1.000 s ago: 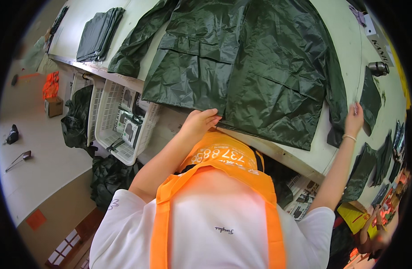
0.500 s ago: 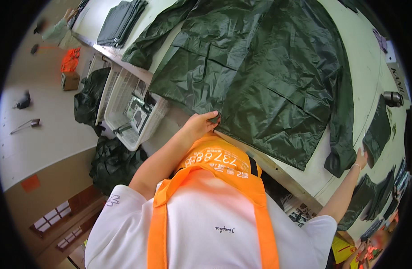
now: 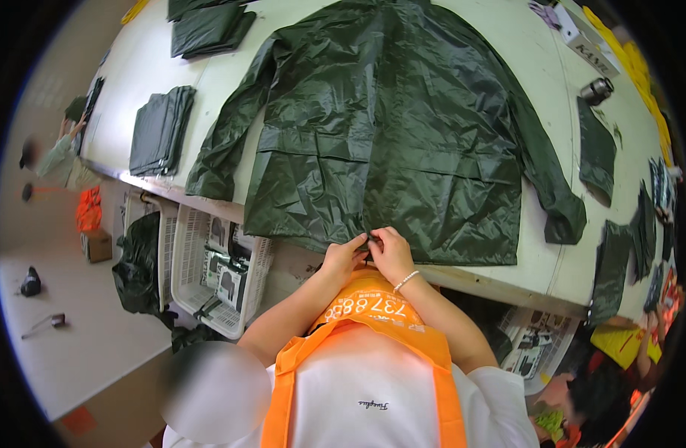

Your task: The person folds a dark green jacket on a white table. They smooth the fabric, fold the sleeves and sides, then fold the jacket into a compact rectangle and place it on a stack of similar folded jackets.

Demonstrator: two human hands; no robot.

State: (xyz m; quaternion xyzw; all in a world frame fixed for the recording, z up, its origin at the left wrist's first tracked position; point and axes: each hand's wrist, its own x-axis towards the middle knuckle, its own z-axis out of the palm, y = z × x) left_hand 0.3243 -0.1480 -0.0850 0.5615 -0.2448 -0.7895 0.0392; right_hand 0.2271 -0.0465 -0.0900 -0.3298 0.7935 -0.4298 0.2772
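Note:
A dark green rain jacket (image 3: 440, 112) lies spread on the white table, its hem toward me and both sleeves out to the sides. At the bottom of its front opening, my left hand (image 3: 346, 254) pinches the hem edge. My right hand (image 3: 390, 252), with a beaded bracelet at the wrist, is closed on the same spot just beside it. The fingertips of both hands nearly meet there. What small part lies between them is hidden by the fingers.
Folded dark green garments (image 3: 162, 131) lie on the table at left. White plastic baskets (image 3: 180, 257) with packaged items stand below the table edge. At right are a metal flask (image 3: 597, 91), a white box (image 3: 585, 37) and more dark green pieces (image 3: 610, 272). Other people are at both sides.
My right hand has come from the far right, near the sleeve cuff, to the hem beside my left hand. The left hand stays on the hem. The whole view has shifted.

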